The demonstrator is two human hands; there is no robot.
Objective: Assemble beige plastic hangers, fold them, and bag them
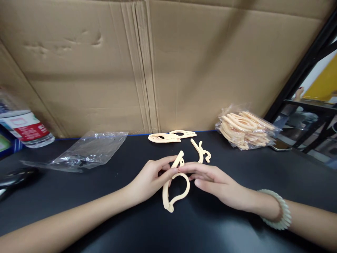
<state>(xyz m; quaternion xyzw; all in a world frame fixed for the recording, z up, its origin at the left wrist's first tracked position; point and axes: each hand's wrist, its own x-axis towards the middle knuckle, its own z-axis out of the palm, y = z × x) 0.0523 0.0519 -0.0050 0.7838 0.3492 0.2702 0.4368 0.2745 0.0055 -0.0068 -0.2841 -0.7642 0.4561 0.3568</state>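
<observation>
My left hand point(151, 177) and my right hand point(210, 179) meet at the middle of the black table point(105, 218). Both pinch one cream plastic piece point(175, 186), a curved loop with a hooked lower end. The left fingers close on its upper left part, the right fingertips on its top. Just beyond it lies a small cream hook piece point(201, 151). Two flat cream leaf-shaped pieces point(171, 136) lie further back by the cardboard.
A clear bag full of cream pieces point(243, 130) sits at the back right. An empty clear bag point(89, 151) lies at the left, a plastic bottle point(25, 128) at the far left. A cardboard wall point(147, 63) stands behind. A phone point(280, 146) lies beside the full bag.
</observation>
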